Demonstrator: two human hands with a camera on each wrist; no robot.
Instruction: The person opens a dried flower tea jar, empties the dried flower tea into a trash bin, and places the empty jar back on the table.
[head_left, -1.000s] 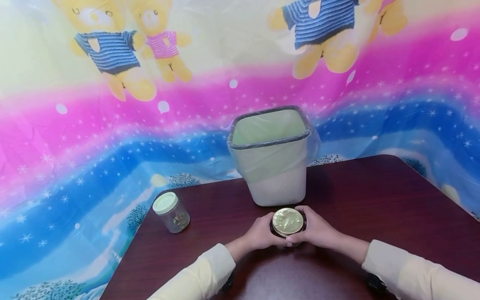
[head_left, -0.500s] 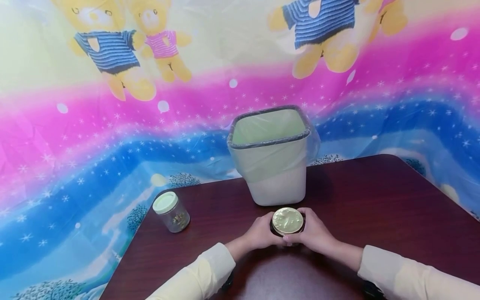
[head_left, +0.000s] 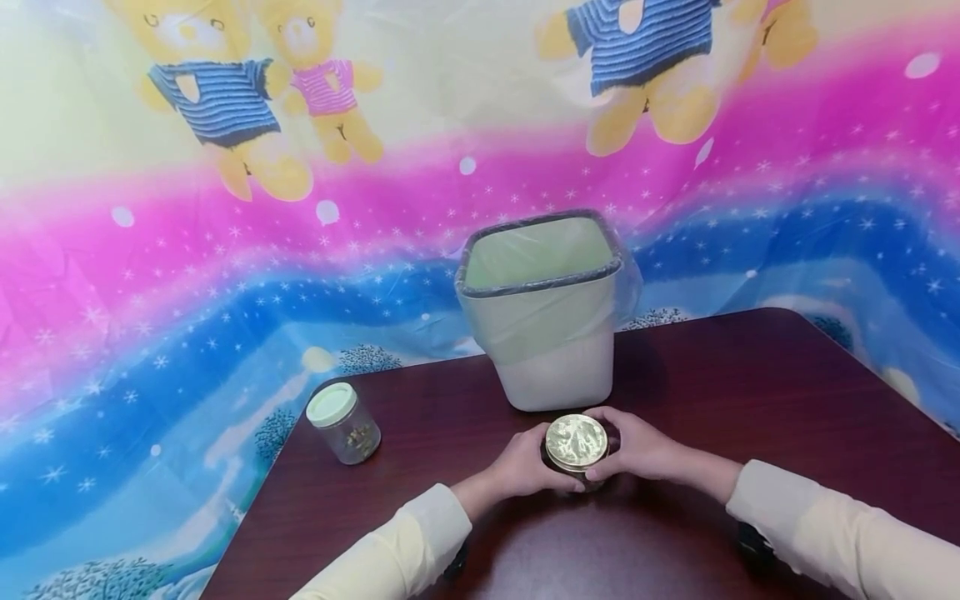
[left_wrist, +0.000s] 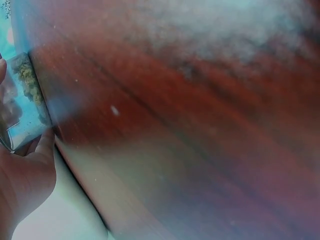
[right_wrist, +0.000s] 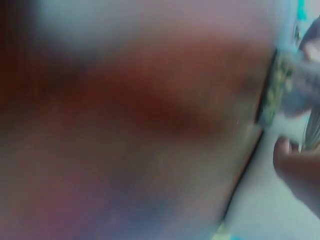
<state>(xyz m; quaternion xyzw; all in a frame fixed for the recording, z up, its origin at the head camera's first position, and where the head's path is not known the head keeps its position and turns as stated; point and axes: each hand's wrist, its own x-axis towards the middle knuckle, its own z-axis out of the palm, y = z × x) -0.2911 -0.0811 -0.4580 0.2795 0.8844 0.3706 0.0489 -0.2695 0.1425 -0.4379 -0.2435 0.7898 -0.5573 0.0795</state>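
Note:
A clear jar (left_wrist: 22, 107) with a shiny gold lid (head_left: 577, 442) stands on the dark red table, just in front of the bin. Yellow-green bits lie at its bottom, as both wrist views show. My left hand (head_left: 519, 468) grips the jar from the left, its thumb across the near side. From the right, my right hand (head_left: 643, 448) curls round the jar's top at the lid, thumb in front and fingers behind. The right wrist view is blurred, with the jar (right_wrist: 295, 90) and part of the right hand (right_wrist: 302, 172) at its right edge.
Behind the hands stands a pale bin (head_left: 551, 350) lined with a clear bag under a dark rim. A second clear jar (head_left: 352, 437) with a white-green lid and small bits inside stands at the table's (head_left: 420, 425) left edge. A printed cloth (head_left: 390, 217) hangs behind.
My right hand has shifted slightly round the lid, its wrist dipping and then rising again, and its thumb has moved right. The lid's shine has changed. The left hand stays put.

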